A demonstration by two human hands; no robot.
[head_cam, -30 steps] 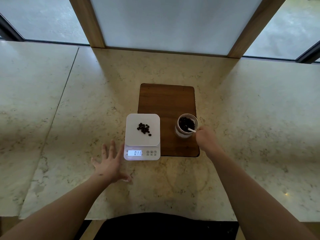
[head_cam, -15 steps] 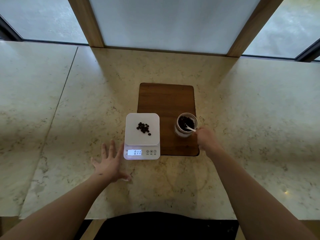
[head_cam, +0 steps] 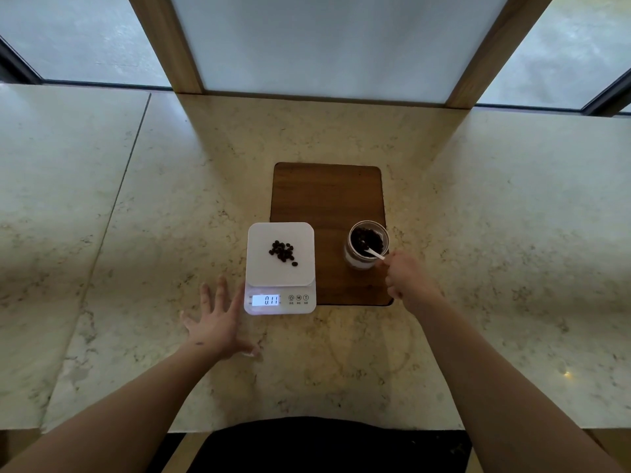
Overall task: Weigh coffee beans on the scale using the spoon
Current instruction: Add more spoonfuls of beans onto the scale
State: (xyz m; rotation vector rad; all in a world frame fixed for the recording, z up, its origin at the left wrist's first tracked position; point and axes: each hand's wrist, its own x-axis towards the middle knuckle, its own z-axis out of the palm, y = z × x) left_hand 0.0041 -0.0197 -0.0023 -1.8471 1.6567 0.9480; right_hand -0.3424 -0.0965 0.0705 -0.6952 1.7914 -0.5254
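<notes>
Nearest the body, the left hand point(head_cam: 218, 324) lies flat on the marble desk point(head_cam: 341, 363), fingers point(head_cam: 222, 288) spread and holding nothing, its index finger touching or just beside the near left corner of the digital kitchen scale point(head_cam: 280, 268). That placement looks meant to brace the scale so it does not slide while beans are tipped onto it, and it leaves the lit display point(head_cam: 265, 300), reading 0.11, uncovered for reading.

To the right, the right hand point(head_cam: 408, 281) pinches the end of a small white spoon point(head_cam: 374, 254), fingers closed on its handle; the bowl end is sunk among the beans in the glass jar point(head_cam: 368, 244). The angled hold suits digging out another scoop, which I judge to be the step in hand.

On the scale's white platform sits a small loose pile of coffee beans point(head_cam: 282, 251), near its centre, so the weighing has begun and appears only partly done.

The jar stands on the near right part of a dark wooden board point(head_cam: 326, 196), with the scale overlapping the board's left edge, keeping the carry from jar to platform short. Beyond the board the desk runs back to a window with wooden posts point(head_cam: 167, 42).
</notes>
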